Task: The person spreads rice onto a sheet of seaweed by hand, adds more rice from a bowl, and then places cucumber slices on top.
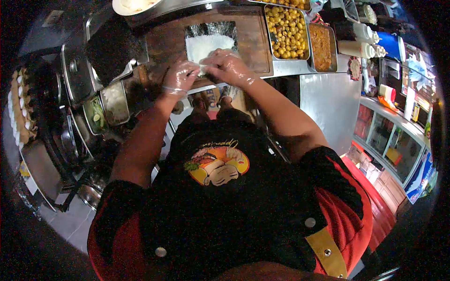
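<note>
A dark nori sheet (211, 28) lies on the wooden board (164, 37), most of it covered by a layer of white rice (208, 45). Both my hands wear clear plastic gloves and meet at the sheet's near edge. My left hand (182, 76) is at the near left corner, its fingers bent and pressed together. Over the near right part of the rice, my right hand (230, 68) has its fingers curled in, tips close to those of the left. A little white shows between them. What the fingertips pinch, if anything, is hidden.
Right of the board stand a metal tray of small yellowish round pieces (288, 35) and a pan of orange-brown filling (321, 47). Squeeze bottles (356, 48) lie farther right. At left are a pan with green slices (95, 114) and another with pale pieces (114, 100).
</note>
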{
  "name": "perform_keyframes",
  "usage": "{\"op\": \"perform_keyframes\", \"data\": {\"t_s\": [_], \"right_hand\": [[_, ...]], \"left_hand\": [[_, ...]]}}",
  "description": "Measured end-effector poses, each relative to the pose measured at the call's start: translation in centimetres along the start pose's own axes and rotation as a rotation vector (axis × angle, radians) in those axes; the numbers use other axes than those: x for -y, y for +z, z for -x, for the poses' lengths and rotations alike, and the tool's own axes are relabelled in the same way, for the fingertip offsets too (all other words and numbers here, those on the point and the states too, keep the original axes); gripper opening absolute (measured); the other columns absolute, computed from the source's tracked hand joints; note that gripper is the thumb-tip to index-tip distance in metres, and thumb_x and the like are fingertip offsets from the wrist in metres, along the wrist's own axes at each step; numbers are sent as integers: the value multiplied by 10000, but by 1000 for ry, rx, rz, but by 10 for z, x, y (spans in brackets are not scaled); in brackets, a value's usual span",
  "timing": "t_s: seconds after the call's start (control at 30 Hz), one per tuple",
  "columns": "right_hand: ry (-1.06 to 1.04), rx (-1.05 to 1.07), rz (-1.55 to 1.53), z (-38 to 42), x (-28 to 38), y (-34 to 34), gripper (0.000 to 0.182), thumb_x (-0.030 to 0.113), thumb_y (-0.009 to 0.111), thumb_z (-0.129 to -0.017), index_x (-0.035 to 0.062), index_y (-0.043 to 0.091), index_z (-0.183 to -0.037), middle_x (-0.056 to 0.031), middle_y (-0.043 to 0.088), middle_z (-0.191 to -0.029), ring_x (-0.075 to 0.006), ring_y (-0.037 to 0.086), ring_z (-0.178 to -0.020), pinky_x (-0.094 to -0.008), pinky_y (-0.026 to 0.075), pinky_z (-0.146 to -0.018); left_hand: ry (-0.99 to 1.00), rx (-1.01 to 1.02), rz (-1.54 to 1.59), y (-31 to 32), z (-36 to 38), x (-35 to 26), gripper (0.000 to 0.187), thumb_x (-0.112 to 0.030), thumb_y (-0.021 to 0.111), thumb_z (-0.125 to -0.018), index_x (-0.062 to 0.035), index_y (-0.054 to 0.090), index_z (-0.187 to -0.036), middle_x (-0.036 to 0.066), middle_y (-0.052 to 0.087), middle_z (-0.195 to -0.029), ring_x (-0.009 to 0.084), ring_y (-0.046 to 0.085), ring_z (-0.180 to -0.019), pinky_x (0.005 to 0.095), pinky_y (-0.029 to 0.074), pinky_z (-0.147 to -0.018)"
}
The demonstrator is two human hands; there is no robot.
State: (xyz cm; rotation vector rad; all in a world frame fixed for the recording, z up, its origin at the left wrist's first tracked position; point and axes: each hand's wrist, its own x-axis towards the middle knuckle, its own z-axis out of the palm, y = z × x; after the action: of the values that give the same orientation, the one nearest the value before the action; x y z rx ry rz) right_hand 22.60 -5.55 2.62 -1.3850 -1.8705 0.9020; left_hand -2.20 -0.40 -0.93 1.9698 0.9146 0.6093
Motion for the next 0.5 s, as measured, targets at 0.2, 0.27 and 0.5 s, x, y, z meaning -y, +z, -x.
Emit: {"op": "perform_keyframes", "data": {"t_s": [0.2,0.27,0.5], "right_hand": [[-58,-6,253,2,-9,15,210,293,772,-947,142,829,-1082,-108,753,-1094,-374,705,-1040,-534,569,-938],[-80,14,248,4,-14,14,214,295,771,-949,146,827,-1092,-108,749,-1098,-376,705,-1055,-534,569,-943],[-59,14,194,3,3,4,250,259,821,-911,125,818,-1123,-109,735,-1101,-368,711,-1059,-509,574,-930]], "left_hand": [[41,39,-248,-4,-3,11,114,-144,831,-910,-68,831,-995,129,810,-1102,357,750,-1052,455,596,-969],[59,42,-239,-4,-3,14,167,-168,851,-895,-77,827,-1033,125,803,-1114,357,745,-1049,464,594,-965],[103,10,-220,-1,1,-2,286,-197,906,-848,-122,826,-1112,137,762,-1084,407,722,-1010,493,593,-930]]}}
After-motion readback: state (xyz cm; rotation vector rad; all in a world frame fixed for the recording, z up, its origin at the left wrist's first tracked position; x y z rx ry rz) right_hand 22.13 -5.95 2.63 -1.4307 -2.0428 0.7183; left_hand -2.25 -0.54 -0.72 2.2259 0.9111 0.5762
